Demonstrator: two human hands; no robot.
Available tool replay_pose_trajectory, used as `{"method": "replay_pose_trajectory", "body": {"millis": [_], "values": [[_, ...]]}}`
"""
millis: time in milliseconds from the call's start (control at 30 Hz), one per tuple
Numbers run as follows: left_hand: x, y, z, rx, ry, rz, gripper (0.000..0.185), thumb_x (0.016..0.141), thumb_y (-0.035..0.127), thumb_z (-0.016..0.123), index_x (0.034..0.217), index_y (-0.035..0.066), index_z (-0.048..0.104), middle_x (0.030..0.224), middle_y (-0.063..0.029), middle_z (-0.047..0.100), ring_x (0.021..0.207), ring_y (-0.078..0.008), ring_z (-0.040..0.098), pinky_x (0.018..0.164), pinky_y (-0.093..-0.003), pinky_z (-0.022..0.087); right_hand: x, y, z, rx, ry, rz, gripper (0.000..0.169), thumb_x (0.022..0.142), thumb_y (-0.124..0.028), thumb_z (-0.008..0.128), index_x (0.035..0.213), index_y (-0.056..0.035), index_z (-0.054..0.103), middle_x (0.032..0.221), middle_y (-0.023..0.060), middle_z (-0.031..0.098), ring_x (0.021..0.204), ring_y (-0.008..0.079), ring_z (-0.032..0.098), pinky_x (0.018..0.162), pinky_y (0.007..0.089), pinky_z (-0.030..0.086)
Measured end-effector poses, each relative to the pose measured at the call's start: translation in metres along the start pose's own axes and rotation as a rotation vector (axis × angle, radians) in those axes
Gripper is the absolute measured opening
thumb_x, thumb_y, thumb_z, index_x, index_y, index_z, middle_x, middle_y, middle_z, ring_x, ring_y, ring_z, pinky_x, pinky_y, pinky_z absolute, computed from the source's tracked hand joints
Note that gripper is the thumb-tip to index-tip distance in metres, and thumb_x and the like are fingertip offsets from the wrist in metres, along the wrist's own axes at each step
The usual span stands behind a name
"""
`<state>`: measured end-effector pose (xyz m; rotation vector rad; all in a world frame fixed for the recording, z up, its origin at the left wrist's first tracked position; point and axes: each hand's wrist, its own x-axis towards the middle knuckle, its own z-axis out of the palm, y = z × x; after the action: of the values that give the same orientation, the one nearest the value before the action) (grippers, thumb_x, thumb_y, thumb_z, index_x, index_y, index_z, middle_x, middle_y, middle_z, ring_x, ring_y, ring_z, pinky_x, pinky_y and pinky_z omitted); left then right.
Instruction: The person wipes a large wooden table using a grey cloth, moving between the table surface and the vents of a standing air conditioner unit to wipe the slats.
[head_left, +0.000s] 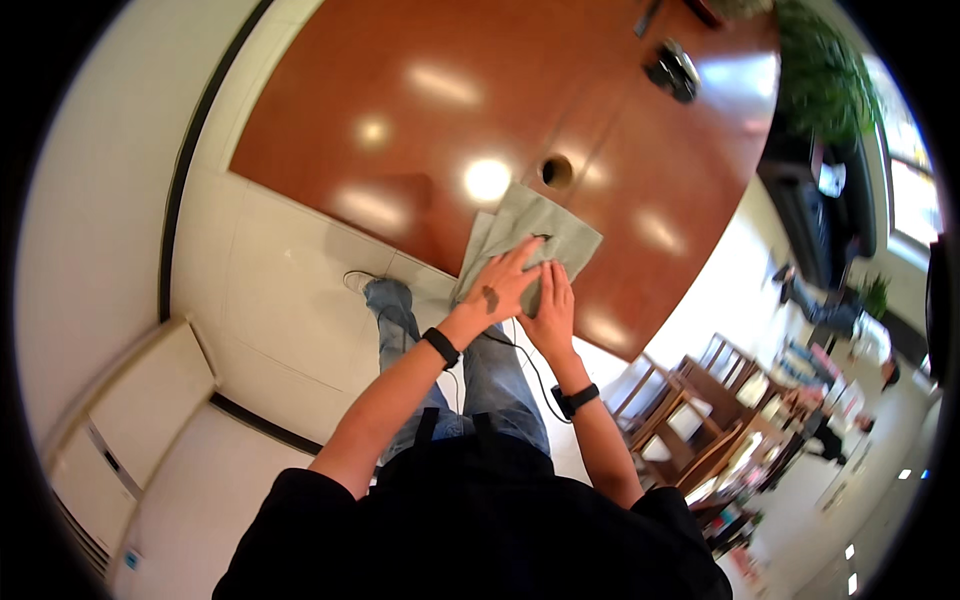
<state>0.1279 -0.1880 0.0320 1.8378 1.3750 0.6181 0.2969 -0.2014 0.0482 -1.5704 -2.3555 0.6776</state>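
Observation:
A folded grey-green cloth (564, 223) lies near the front edge of a glossy red-brown wooden table (315, 127), and part of it hangs over that edge. My left hand (499, 286) rests on the cloth with its fingers spread. At its fingertips is a small dark spot or object, too small to identify. Beside it, my right hand (553, 309) lies on the nearer part of the cloth, fingers extended and thumb apart. Neither hand visibly grasps anything. Just beyond the cloth is a round hole (556, 172) in the tabletop.
A blurred black and shiny object (673, 71) sits farther back on the table. Wooden chairs (694, 416) stand to the right. Several people are beyond, one in a white top (870, 337). A black cable (534, 367) hangs before my legs. A leafy plant (821, 75) rises behind.

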Motion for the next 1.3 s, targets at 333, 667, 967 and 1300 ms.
{"method": "replay_pose_trajectory", "body": {"millis": [333,667,967,1300], "values": [[-0.224,-0.117,-0.177,0.04,0.349,-0.423,0.023,0.096,0.022,0.061,0.102,0.001,0.069,0.117,-0.0182,0.067,0.115,-0.0375,0.058,0.097,-0.0458,0.047,0.144,-0.176,0.109,-0.071,-0.181,-0.421,0.051,0.074,0.004,0.067,0.124,-0.0073,0.066,0.124,0.0159,0.061,0.116,0.0369,0.057,0.099,0.0451,0.049],[-0.548,-0.151,-0.28,-0.586,1.22,-0.721,0.04,0.086,-0.005,0.044,0.12,0.004,0.063,0.068,-0.0048,0.052,0.058,-0.0155,0.051,0.053,-0.0349,0.05,0.269,-0.331,0.259,-0.168,-0.793,-0.502,0.052,0.08,-0.032,0.083,0.116,0.0022,0.07,0.101,0.017,0.075,0.091,0.0285,0.072,0.079,0.0417,0.056],[-0.613,-0.141,-0.322,-0.005,1.378,-0.698,0.083,0.074,-0.011,0.042,0.153,0.012,0.041,0.157,-0.0215,0.034,0.148,-0.0404,0.028,0.123,-0.0486,0.021,0.152,-0.69,0.309,0.107,-1.345,-0.886,0.044,0.087,-0.031,0.079,0.116,0.0011,0.071,0.093,0.0078,0.074,0.082,0.0143,0.068,0.075,0.0311,0.055],[-0.737,-0.145,-0.466,0.096,1.206,-1.01,0.089,0.078,0.022,0.078,0.155,0.01,0.035,0.149,-0.0218,0.046,0.135,-0.0372,0.047,0.113,-0.0478,0.038,0.07,-0.977,0.332,-0.167,-1.629,-1.543,0.035,0.085,-0.029,0.08,0.109,-0.0043,0.073,0.095,0.0108,0.075,0.084,0.0197,0.07,0.077,0.0334,0.055]]}}
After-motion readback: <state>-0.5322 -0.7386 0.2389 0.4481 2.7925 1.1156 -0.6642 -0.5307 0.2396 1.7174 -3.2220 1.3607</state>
